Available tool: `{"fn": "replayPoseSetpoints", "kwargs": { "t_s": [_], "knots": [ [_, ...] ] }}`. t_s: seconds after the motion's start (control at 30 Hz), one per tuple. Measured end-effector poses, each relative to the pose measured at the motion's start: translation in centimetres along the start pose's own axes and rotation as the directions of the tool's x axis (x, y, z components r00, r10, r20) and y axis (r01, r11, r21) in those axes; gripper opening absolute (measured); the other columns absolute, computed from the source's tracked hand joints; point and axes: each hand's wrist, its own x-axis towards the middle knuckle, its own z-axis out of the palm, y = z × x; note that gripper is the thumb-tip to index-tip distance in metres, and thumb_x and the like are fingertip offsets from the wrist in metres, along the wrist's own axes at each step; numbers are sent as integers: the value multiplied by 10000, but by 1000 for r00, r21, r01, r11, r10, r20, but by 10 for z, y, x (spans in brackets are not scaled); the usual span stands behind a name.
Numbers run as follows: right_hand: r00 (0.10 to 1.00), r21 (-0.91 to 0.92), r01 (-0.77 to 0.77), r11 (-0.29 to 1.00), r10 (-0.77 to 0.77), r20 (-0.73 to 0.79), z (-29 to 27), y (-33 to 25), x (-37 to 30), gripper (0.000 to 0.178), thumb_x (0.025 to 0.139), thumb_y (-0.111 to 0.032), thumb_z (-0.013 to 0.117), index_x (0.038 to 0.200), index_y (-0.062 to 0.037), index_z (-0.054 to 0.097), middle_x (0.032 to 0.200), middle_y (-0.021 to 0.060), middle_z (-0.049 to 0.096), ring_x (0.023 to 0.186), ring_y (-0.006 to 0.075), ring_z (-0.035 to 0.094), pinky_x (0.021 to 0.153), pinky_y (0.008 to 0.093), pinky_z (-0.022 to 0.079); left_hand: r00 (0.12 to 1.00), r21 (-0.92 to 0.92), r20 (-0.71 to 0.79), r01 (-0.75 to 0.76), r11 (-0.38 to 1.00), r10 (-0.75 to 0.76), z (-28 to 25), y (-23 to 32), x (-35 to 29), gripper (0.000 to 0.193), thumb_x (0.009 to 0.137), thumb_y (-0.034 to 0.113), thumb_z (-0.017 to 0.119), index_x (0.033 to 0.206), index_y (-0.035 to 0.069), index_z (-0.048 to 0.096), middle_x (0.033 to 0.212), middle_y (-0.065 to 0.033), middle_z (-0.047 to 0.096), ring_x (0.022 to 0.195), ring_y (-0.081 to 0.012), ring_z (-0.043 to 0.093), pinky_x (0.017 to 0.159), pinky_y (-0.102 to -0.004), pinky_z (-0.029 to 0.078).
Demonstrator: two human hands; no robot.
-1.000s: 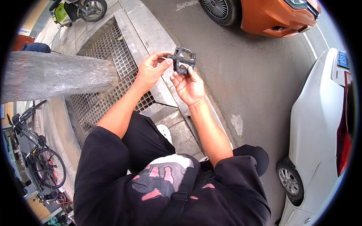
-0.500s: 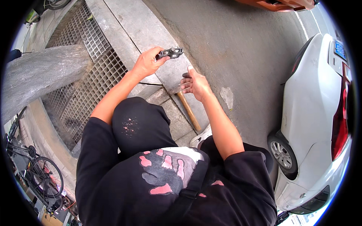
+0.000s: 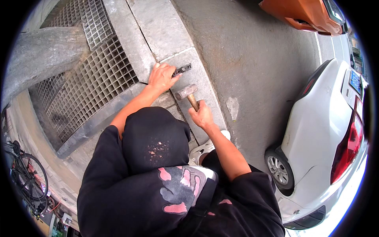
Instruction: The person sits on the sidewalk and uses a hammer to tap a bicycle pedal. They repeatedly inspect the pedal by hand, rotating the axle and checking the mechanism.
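Note:
My left hand (image 3: 161, 77) is closed around one end of a black bicycle pedal (image 3: 183, 70), holding it at the pale stone kerb. The pedal's other end sticks out to the right of my fingers; whether it touches the stone I cannot tell. Just below it, my right hand (image 3: 202, 115) grips the wooden handle of a club hammer (image 3: 186, 92). The hammer's worn, blocky grey head points up and to the left, apart from the pedal.
Under my hands runs the stone kerb (image 3: 162, 33), with asphalt (image 3: 244, 59) to its right. A white car (image 3: 312, 130) stands at right and an orange car (image 3: 292, 14) at top right. On the left are a metal grating (image 3: 102, 75), a tree trunk (image 3: 47, 53) and a bicycle (image 3: 29, 173).
My right hand, open before, has taken hold of the hammer that lay by the kerb and raised its head. My left hand has lowered the pedal and turned it.

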Motion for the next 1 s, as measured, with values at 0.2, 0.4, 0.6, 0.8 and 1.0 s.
{"fn": "replayPoseSetpoints", "kwargs": {
  "t_s": [0.2,0.4,0.6,0.8,1.0],
  "knots": [
    [958,179,279,944,-262,-115,-54,-59,-10,418,1060,-385,616,1182,15,621,834,266,702,806,461,709,735,497,539,993,33,-97,-63,997,66,9,-11,-7,316,880,379,821,784,119,669,725,-39,659,826,-237,628,790,-413,427],
    [866,195,441,876,-358,-350,-96,-130,-32,455,1137,-414,504,1024,13,618,686,29,594,632,103,560,569,308,470,999,33,-20,-41,999,42,8,-10,-6,223,853,346,798,855,157,678,802,13,690,888,-196,623,833,-388,422],
    [767,118,607,786,-540,-346,-83,-117,-31,487,1133,-442,464,1080,29,579,760,115,607,655,229,603,588,340,464,998,23,-10,-61,998,61,9,-12,-8,221,857,357,788,880,169,675,807,30,687,901,-185,618,846,-382,417],
    [882,156,417,895,-358,-305,-104,-158,-28,343,1105,-339,577,1109,3,606,791,232,689,696,414,695,647,471,535,995,36,20,-96,995,96,16,-11,-17,240,830,352,816,890,167,674,814,20,688,914,-182,619,860,-380,417],
    [765,66,597,800,-543,-346,-80,-118,-24,497,1126,-456,462,1024,14,587,780,123,583,684,240,573,627,361,475,997,16,10,-71,997,71,12,-11,-6,234,833,337,822,888,161,678,831,0,697,915,-201,635,878,-380,424]
  ]
}}
